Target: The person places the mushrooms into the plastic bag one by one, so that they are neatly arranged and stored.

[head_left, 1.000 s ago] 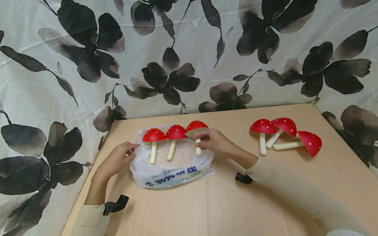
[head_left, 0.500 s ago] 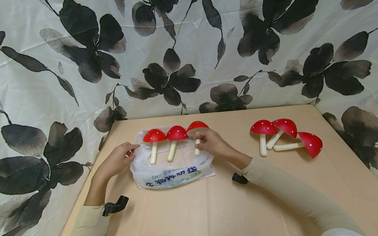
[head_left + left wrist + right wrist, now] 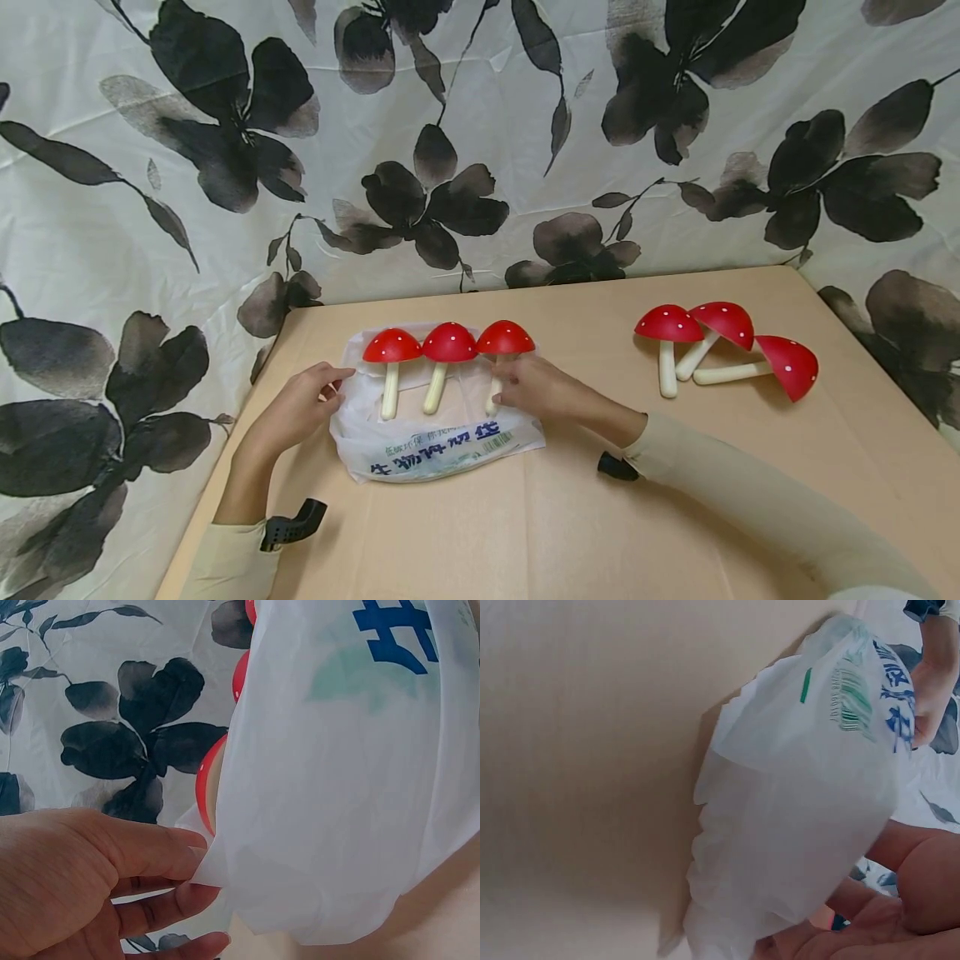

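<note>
A white plastic bag [image 3: 450,454] with blue lettering lies on the table, three red toy mushrooms with white dots and cream stems in a row on it. My left hand [image 3: 303,402] pinches the bag's left edge, thumb on top in the left wrist view, where the bag [image 3: 322,795] hangs as a wide sheet. At the row's right end, my right hand [image 3: 534,385] holds the stem of the third mushroom [image 3: 506,337], partly hiding it. The left mushroom [image 3: 392,344] and middle mushroom [image 3: 450,342] stand apart from both hands. In the right wrist view the bag [image 3: 795,795] covers the fingertips.
Three more toy mushrooms lie at the right of the table [image 3: 720,500]: one with its stem toward me [image 3: 667,323], one slanted behind it [image 3: 723,323], one on its side [image 3: 791,367]. A floral cloth [image 3: 555,50] hangs behind the table.
The third mushroom's cap has come down and slightly right, level with the other two, its stem now slanting. My right hand has turned and lowered with it. My left hand has stayed put.
</note>
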A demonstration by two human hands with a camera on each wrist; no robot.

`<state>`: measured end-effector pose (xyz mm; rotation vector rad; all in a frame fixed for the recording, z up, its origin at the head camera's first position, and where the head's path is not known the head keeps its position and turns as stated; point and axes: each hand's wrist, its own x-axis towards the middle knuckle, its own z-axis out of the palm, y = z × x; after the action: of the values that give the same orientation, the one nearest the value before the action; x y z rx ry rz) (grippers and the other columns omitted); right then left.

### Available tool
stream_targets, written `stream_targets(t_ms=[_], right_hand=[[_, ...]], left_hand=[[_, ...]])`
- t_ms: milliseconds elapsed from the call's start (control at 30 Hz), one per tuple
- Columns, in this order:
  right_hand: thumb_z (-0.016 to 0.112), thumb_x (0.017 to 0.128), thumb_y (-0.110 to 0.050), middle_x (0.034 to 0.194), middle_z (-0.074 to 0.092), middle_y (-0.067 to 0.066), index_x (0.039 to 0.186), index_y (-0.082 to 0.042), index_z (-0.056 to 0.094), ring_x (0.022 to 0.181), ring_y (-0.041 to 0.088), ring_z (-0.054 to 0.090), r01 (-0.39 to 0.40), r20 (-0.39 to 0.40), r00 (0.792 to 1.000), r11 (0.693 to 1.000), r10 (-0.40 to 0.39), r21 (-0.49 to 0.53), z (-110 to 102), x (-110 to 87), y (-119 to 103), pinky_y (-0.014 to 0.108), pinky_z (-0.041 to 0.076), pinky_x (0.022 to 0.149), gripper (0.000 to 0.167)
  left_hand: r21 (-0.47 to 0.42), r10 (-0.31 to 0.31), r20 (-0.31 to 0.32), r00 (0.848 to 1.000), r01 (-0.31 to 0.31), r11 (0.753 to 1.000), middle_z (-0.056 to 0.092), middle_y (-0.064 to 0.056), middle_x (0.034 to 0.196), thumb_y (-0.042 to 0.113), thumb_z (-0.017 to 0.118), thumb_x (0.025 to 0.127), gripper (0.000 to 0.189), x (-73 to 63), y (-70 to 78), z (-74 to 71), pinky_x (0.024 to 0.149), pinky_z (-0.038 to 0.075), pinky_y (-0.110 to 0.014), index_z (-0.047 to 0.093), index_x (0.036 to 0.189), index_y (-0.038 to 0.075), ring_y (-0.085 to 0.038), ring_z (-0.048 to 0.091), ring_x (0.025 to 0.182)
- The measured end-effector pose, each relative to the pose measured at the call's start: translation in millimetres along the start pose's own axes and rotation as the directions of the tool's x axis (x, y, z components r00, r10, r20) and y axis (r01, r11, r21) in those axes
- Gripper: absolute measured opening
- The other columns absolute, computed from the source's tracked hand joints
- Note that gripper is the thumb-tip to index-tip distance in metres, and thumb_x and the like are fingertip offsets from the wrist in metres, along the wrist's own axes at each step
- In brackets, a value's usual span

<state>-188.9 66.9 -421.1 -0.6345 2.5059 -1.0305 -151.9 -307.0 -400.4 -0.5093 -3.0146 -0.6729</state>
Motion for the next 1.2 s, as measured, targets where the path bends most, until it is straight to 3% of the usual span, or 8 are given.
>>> stream_targets(t_ms=[100, 233, 367, 533, 767, 1200], right_hand=[[0.076, 0.091, -0.014, 0.143, 0.058, 0.011, 0.139, -0.006, 0.062, 0.121, 0.026, 0.057, -0.01, 0.033, 0.999, 0.999, 0.011, -0.038, -2.6, -8.6, -2.1, 0.023, 0.055, 0.069, 0.051], [0.073, 0.092, -0.011, 0.132, 0.064, 0.008, 0.135, -0.008, 0.066, 0.116, 0.025, 0.059, -0.023, 0.032, 0.999, 0.998, 0.025, -0.059, -8.1, -18.1, -3.0, 0.029, 0.058, 0.082, 0.043], [0.072, 0.093, -0.009, 0.121, 0.068, 0.005, 0.132, -0.012, 0.068, 0.111, 0.022, 0.062, -0.039, -0.004, 0.999, 0.999, 0.039, -0.003, -13.3, -24.1, 1.1, 0.032, 0.057, 0.089, 0.04], [0.071, 0.092, -0.005, 0.115, 0.069, 0.008, 0.129, -0.008, 0.069, 0.106, 0.023, 0.063, 0.007, -0.049, 0.999, 0.996, -0.003, 0.087, -22.9, -29.8, 7.3, 0.028, 0.058, 0.081, 0.037], [0.072, 0.092, -0.004, 0.125, 0.065, 0.015, 0.131, -0.004, 0.066, 0.112, 0.03, 0.065, 0.076, -0.078, 0.995, 0.992, -0.068, 0.099, -40.6, -43.1, 17.3, 0.034, 0.059, 0.086, 0.039], [0.07, 0.093, -0.006, 0.125, 0.067, 0.018, 0.133, -0.005, 0.064, 0.111, 0.033, 0.065, 0.045, -0.133, 0.99, 0.997, -0.036, 0.064, -81.7, -74.0, 52.6, 0.035, 0.06, 0.083, 0.041]], left_hand=[[-0.005, 0.0, 0.001, 1.0, 0.0, 1.0, 0.062, -0.008, 0.088, -0.007, 0.065, 0.086, 0.036, 0.3, 0.6, -0.1, 0.072, 0.053, -0.031, 0.066, 0.121, -0.013, -0.02, 0.061, 0.082], [-0.005, -0.002, -0.002, 1.0, 0.002, 1.0, 0.062, -0.008, 0.089, -0.007, 0.065, 0.086, 0.036, -0.3, 0.7, -0.1, 0.072, 0.053, -0.033, 0.067, 0.121, -0.012, -0.02, 0.061, 0.082], [-0.01, -0.012, 0.005, 1.0, 0.012, 1.0, 0.064, -0.01, 0.091, -0.007, 0.065, 0.087, 0.035, -1.8, 1.5, -0.6, 0.072, 0.053, -0.032, 0.066, 0.122, -0.012, -0.021, 0.061, 0.082], [-0.012, -0.02, 0.009, 1.0, 0.02, 1.0, 0.065, -0.01, 0.093, -0.006, 0.064, 0.087, 0.036, -2.4, 1.9, -1.3, 0.071, 0.053, -0.031, 0.066, 0.122, -0.011, -0.021, 0.061, 0.082], [-0.028, -0.04, 0.006, 0.999, 0.04, 0.999, 0.066, -0.012, 0.096, -0.006, 0.064, 0.089, 0.035, -1.9, 0.0, -1.7, 0.072, 0.053, -0.031, 0.066, 0.123, -0.01, -0.023, 0.06, 0.084], [-0.045, -0.088, -0.003, 0.996, 0.088, 0.995, 0.066, -0.011, 0.096, -0.004, 0.063, 0.09, 0.034, -5.3, -2.2, -4.3, 0.067, 0.051, -0.026, 0.067, 0.123, -0.008, -0.021, 0.059, 0.082]])
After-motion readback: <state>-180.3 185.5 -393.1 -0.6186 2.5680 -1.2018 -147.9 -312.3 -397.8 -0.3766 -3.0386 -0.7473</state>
